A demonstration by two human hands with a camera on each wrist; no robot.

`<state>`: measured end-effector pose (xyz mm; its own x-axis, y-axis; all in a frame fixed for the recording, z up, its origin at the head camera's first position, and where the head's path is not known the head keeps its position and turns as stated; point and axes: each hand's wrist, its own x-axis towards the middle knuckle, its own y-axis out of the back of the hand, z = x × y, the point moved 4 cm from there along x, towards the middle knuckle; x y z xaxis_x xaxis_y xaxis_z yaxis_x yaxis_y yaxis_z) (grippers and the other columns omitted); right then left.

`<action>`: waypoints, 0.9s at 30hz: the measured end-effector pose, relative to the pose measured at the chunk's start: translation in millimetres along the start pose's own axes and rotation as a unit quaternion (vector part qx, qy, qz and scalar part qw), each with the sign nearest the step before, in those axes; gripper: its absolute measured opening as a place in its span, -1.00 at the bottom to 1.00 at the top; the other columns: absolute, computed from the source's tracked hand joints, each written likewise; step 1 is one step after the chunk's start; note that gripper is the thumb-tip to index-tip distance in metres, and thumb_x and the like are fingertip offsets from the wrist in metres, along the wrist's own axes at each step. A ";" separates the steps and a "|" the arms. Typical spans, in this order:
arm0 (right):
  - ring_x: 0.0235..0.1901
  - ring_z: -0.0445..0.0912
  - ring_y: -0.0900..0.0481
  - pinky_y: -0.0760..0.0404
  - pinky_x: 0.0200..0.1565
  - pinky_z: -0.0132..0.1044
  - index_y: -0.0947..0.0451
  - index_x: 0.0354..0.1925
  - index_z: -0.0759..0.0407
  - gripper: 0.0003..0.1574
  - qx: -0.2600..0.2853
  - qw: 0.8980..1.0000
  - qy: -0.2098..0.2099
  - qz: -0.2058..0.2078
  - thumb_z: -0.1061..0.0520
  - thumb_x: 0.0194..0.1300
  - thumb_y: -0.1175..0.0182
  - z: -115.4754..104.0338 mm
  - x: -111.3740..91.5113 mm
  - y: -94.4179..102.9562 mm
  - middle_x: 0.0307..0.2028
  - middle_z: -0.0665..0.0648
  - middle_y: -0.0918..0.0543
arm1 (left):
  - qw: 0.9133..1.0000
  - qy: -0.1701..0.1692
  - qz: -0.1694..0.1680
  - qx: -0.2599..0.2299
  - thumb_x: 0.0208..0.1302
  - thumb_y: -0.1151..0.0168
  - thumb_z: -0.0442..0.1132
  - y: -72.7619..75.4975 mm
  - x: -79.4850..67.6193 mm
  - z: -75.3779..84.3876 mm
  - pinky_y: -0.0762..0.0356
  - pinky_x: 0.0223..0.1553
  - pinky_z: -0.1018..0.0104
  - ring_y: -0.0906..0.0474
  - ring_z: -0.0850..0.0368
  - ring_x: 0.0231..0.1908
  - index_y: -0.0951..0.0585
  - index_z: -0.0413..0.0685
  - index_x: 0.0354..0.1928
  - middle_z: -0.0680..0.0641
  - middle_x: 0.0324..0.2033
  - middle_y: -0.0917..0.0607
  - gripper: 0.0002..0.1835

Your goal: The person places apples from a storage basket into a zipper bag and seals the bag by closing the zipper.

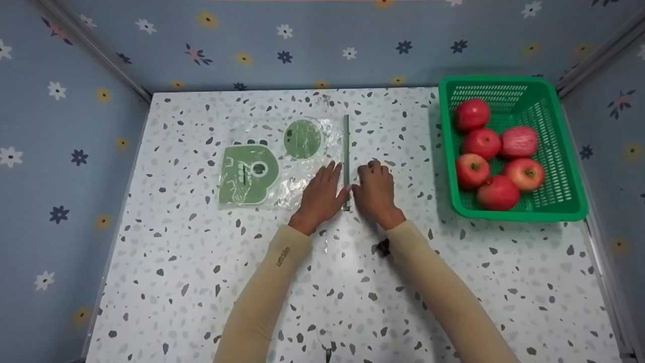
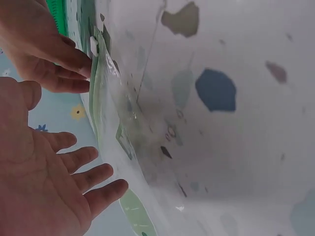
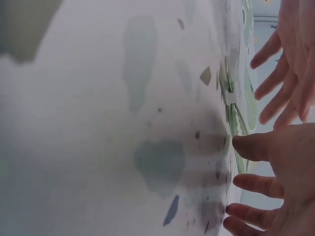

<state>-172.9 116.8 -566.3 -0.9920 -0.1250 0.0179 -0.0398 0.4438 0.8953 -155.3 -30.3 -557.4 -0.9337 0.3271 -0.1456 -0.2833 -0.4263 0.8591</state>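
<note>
A clear plastic zip bag (image 1: 289, 186) with green dinosaur prints lies flat on the table, its green zip strip (image 1: 346, 146) running along the right side. My left hand (image 1: 322, 194) rests on the bag beside the strip, fingers extended and thumb pointing toward the zip. Just right of the strip is my right hand (image 1: 375, 194), fingers loosely bent and fingertips down at the tabletop. A small whitish slider (image 2: 94, 45) sits on the zip near its close end. In the right wrist view, the right thumb (image 3: 251, 146) comes right up to the strip near the slider (image 3: 231, 98).
A green plastic basket (image 1: 514, 216) holding several red apples (image 1: 499, 192) stands at the right of the speckled table (image 1: 191, 282). Flower-patterned walls (image 1: 322, 45) enclose the back and sides. A small black object (image 1: 384, 247) shows beside the right sleeve.
</note>
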 end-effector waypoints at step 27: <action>0.03 0.26 -0.56 -0.61 0.06 0.15 -0.77 -0.13 0.37 -0.75 0.093 0.994 -0.047 0.033 0.18 0.34 -0.40 -15.1 -4.2 -9.0 -0.01 0.34 -0.61 | 0.974 0.084 0.012 -0.210 0.70 0.15 -0.02 -3.0 1.1 7.9 -0.50 0.32 -0.30 -0.43 -0.26 0.42 -0.10 -0.19 0.67 -0.26 0.48 -0.46 -0.33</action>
<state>-166.6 99.9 -567.7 -0.9997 -0.0100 0.0240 0.0131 0.6063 0.7951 -153.8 -22.0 -556.2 -0.9540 0.1847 -0.2362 -0.2921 -0.7506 0.5927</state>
